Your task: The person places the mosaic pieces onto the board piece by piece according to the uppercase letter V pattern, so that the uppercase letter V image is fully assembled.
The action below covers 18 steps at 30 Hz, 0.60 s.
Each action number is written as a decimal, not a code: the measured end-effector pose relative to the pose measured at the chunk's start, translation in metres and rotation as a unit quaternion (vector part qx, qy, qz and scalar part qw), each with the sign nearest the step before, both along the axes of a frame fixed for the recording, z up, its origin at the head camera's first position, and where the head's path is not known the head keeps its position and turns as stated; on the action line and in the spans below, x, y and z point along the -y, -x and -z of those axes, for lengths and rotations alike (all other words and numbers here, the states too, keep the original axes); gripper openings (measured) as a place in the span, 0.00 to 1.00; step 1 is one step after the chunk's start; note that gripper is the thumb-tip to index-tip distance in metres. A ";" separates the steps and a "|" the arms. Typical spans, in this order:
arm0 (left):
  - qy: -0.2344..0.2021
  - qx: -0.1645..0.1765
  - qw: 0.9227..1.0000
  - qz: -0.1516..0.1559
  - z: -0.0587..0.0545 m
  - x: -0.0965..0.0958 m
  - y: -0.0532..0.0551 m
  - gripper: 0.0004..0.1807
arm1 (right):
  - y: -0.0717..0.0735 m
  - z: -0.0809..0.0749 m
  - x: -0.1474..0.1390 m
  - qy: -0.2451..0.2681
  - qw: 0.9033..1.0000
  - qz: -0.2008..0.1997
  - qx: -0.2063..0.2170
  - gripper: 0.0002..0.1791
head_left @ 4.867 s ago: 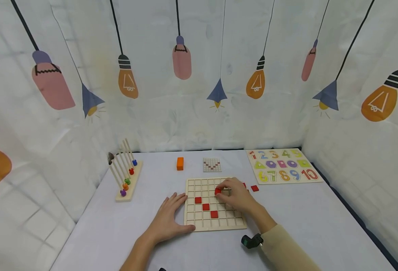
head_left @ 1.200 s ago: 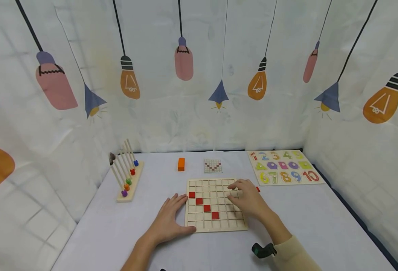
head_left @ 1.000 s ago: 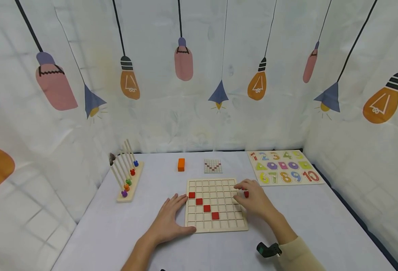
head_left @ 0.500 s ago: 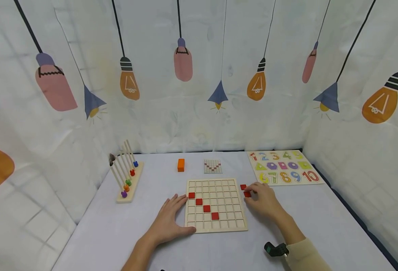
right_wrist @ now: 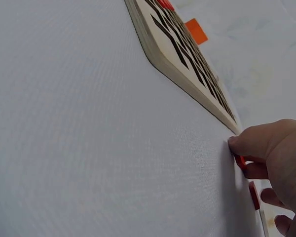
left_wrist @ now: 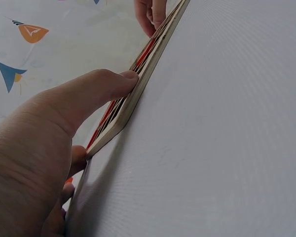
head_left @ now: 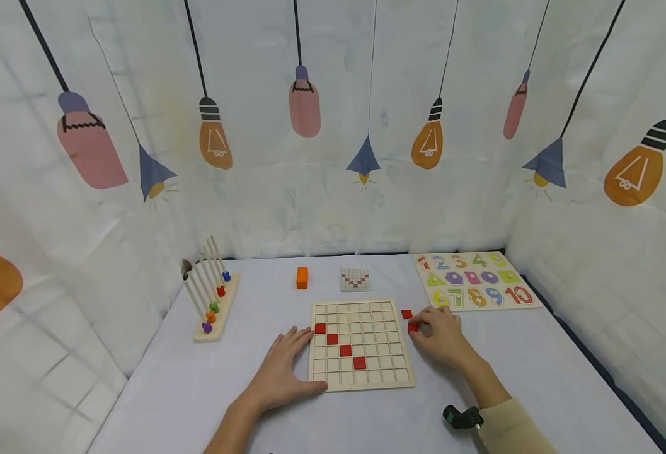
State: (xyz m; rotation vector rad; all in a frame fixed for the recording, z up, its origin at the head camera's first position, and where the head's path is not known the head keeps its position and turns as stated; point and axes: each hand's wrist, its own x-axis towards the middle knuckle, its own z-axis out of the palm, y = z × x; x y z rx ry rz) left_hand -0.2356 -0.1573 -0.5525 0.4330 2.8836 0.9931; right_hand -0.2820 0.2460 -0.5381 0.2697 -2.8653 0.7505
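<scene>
Though plain, white tabletop [head_left: 378, 416] amid lamp-print walls [head_left: 333, 208].

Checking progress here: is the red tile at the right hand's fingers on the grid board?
No, the right hand pinches the red tile outside the grid board, past its right edge.

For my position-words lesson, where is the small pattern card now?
In the head view, the pattern card lies just beyond the wooden grid board, between the orange block on its left and the number puzzle board on its right.
</scene>
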 end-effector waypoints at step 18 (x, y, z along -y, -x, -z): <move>0.003 -0.001 1.000 0.002 0.001 0.001 0.001 0.66 | 0.000 -0.001 -0.002 0.001 1.000 -0.002 -0.005 0.11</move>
